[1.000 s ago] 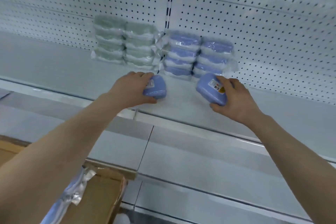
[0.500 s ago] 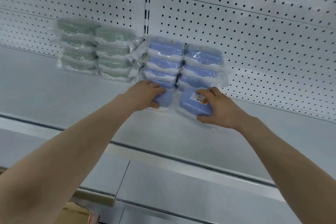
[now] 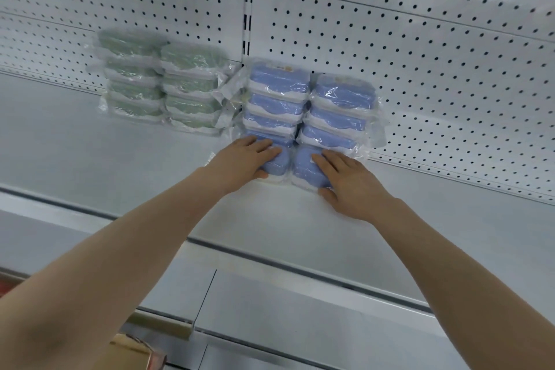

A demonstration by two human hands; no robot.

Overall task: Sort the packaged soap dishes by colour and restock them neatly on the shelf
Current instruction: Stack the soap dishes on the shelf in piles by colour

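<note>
The left hand (image 3: 243, 159) grips one blue dish (image 3: 277, 164), fingers across its top and thumb at its near edge. The right hand (image 3: 348, 186) holds a second blue dish (image 3: 306, 173) the same way. The hands are apart, and the two dishes sit side by side on the shelf (image 3: 90, 156), almost touching, directly in front of the blue stacks (image 3: 339, 108). Those are two columns of wrapped dishes standing against the pegboard (image 3: 420, 69), just right of the slotted post (image 3: 248, 9). Two columns of green stacks (image 3: 159, 81) stand left of the post, and their loose wrap touches the wrap of the blue ones.

Bare shelf runs wide to the left of the green stacks and to the right of the blue ones. A broad strip also lies between the held dishes and the shelf's front edge (image 3: 270, 252). The corner of a cardboard box (image 3: 132, 351) shows below, well apart from the shelf's contents.
</note>
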